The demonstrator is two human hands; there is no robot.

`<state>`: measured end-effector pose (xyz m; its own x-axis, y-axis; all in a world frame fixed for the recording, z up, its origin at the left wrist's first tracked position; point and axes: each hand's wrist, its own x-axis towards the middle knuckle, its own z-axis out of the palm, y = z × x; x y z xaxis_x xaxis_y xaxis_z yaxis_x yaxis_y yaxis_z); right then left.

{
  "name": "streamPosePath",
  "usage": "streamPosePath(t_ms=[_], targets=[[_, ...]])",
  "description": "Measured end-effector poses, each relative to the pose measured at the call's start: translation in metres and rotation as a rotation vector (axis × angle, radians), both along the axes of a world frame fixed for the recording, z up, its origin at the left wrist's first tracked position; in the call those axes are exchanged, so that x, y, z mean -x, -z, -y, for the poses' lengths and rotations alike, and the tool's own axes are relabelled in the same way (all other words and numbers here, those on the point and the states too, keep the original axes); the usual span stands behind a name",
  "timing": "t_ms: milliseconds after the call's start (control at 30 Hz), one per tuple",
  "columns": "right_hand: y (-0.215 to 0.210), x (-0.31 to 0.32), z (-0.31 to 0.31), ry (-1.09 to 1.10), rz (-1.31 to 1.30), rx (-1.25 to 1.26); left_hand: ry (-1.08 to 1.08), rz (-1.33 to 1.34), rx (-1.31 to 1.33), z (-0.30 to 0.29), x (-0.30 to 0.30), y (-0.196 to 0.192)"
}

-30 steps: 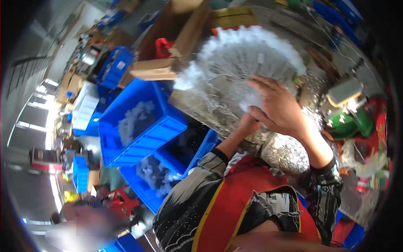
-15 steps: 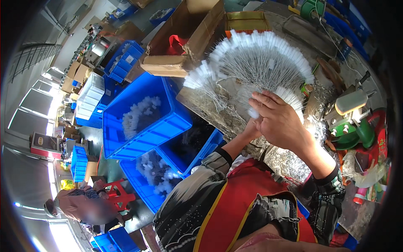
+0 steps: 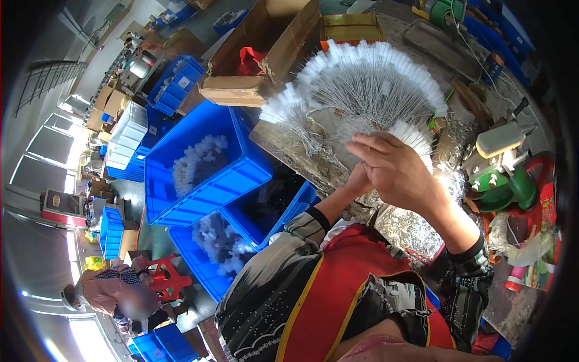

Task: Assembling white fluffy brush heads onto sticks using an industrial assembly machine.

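Observation:
My right hand (image 3: 403, 172) is closed at the near edge of the bench, its fingers pressed together and pointing left. Just beneath and left of it, my left hand (image 3: 360, 180) is closed too, its fingertips mostly covered by the right. Whatever they grip is hidden. Directly beyond the hands spreads a fan of wire-stemmed white brushes (image 3: 377, 78), stems toward me and white tips outward. A smaller bunch of the same brushes (image 3: 286, 114) lies to its left. More white brush tips (image 3: 410, 136) show right beside my right hand.
Blue bins (image 3: 208, 193) holding white-tipped brushes stand at left. A cardboard box (image 3: 232, 90) with red cloth sits beyond them. At right are a green and red bench device (image 3: 515, 187) and a metal tray (image 3: 443, 51). Another person (image 3: 111, 289) is at far left, near a red stool (image 3: 169, 277).
Both hands have shifted slightly left, staying together. A white tip that showed beside the fingers is now out of sight. The whole view has moved a little.

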<state>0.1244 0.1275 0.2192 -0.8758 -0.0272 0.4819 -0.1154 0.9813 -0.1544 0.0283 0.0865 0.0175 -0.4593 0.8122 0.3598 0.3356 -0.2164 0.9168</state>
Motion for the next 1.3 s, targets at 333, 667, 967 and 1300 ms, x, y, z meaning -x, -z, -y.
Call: streamPosePath(t_ms=[333,667,967,1300], targets=[[-0.002,-0.014,-0.021,0.241,0.031,0.098,0.122,-0.387,0.199,-0.012,0.022,0.051],[0.013,-0.029,-0.039,0.281,-0.041,0.255,0.144,-0.342,0.196,-0.003,0.016,0.009],[0.059,-0.023,-0.001,0.145,-0.107,0.33,0.505,0.418,0.558,0.021,0.054,-0.054],[0.138,-0.003,-0.003,0.148,0.178,-0.09,0.825,0.517,1.226,0.059,0.08,-0.071]])
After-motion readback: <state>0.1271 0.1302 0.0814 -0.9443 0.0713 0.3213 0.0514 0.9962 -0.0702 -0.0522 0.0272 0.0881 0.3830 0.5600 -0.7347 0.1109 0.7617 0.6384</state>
